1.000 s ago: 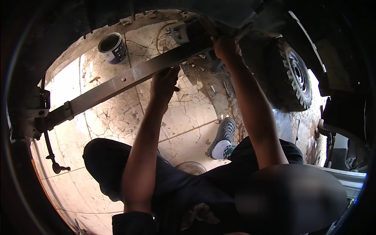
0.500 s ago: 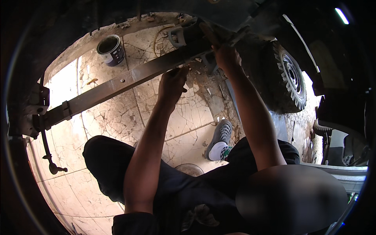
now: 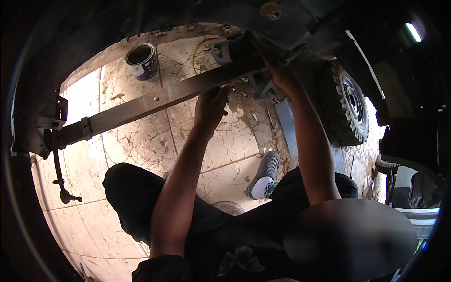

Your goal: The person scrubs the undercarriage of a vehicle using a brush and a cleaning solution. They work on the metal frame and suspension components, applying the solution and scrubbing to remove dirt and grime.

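A long metal beam (image 3: 164, 97), shaped like a vehicle axle, runs slantwise from the left up to the dark parts at the upper middle. My left hand (image 3: 211, 107) is closed, fingers curled in at the beam's lower edge; what they hold, if anything, is hidden. Farther right, my right hand (image 3: 283, 79) reaches up to a dark elongated part (image 3: 262, 50) at the beam's right end. Its fingers look wrapped round something there, but shadow hides what. A bracket (image 3: 86, 128) wraps the beam near its left end, and a rod with a jointed end (image 3: 66, 195) hangs below.
A paint can (image 3: 142, 62) stands on the cracked tile floor (image 3: 136, 141) beyond the beam. A grey stand (image 3: 221, 51) is beside the beam's right end. At right is a knobby tire (image 3: 345, 105). Dark vehicle bodywork (image 3: 197, 14) hangs overhead. My shoe (image 3: 267, 167) rests on the floor.
The whole view has shifted a little, so the beam, can and tire sit slightly lower and farther right. My right hand has turned slightly; my left stays at the beam's edge.
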